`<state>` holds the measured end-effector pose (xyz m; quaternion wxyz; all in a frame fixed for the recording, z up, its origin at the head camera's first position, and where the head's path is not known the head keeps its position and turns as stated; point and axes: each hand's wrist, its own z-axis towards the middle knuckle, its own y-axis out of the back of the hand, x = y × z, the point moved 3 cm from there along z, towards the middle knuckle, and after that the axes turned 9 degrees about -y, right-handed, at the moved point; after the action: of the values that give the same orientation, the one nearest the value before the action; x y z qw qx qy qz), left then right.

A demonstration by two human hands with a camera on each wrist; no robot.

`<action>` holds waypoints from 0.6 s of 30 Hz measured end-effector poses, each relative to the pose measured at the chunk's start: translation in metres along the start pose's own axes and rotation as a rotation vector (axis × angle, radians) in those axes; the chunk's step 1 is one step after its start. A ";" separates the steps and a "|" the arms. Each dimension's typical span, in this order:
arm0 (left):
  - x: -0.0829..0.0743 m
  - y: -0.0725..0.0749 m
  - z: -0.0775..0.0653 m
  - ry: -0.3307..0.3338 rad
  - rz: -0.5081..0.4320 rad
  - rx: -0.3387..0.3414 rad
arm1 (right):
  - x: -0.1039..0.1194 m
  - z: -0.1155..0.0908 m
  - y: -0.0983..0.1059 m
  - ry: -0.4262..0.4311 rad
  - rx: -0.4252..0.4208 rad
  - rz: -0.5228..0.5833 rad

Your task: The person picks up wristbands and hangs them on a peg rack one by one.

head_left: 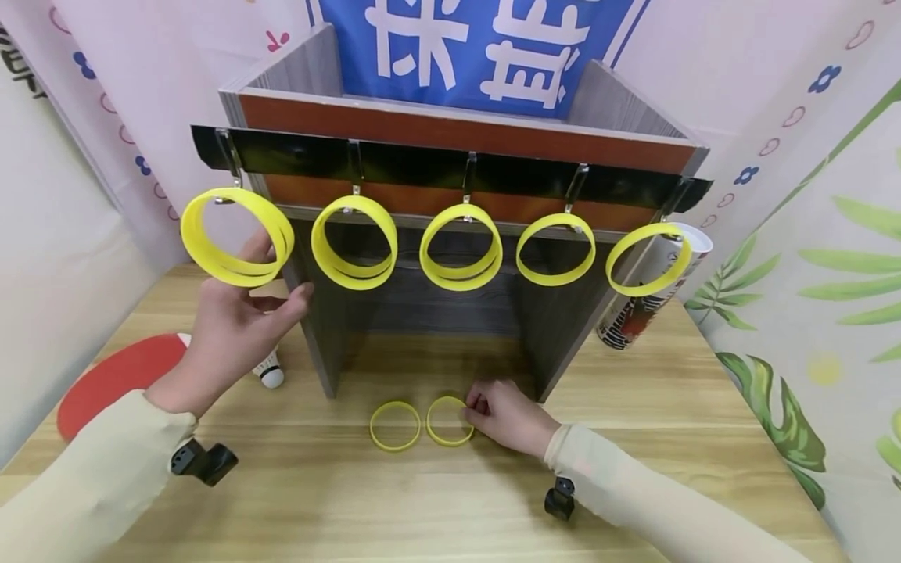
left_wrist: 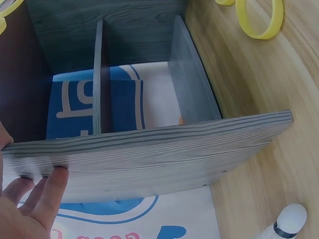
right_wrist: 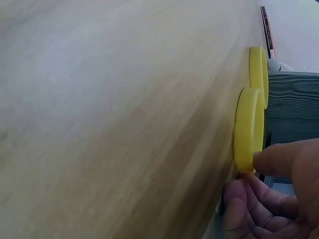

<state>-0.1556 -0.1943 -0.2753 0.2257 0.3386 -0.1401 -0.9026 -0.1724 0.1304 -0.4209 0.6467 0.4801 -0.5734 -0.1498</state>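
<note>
A grey wooden shelf unit [head_left: 324, 328] stands on the table, a black strip [head_left: 415, 160] with hooks along its front. My left hand [head_left: 239, 320] grips its left side panel [left_wrist: 164, 159], fingers [left_wrist: 52, 191] against the outer face. Yellow rings [head_left: 354, 277] hang from the hooks, some doubled up. Below, two more rings lie side by side on the tabletop. My right hand [head_left: 508, 414] pinches the edge of the right-hand ring [head_left: 435, 438], its thumb [right_wrist: 274, 158] inside the rim and fingers outside. The left-hand ring [head_left: 373, 438] lies just beside it.
Left of the shelf lie a red table tennis paddle [head_left: 120, 375] and a shuttlecock [head_left: 271, 374]. A shuttlecock tube [head_left: 633, 313] stands at the right, behind the last hanging ring. Patterned cloth [head_left: 795, 258] surrounds the wooden table [head_left: 366, 508].
</note>
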 end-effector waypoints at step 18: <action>-0.002 0.002 0.000 -0.014 0.017 0.014 | -0.007 0.004 0.003 -0.064 0.222 0.479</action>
<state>-0.1542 -0.1949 -0.2737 0.2301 0.3326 -0.1510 -0.9020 -0.1786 0.1354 -0.4233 0.5887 0.3937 -0.7038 0.0564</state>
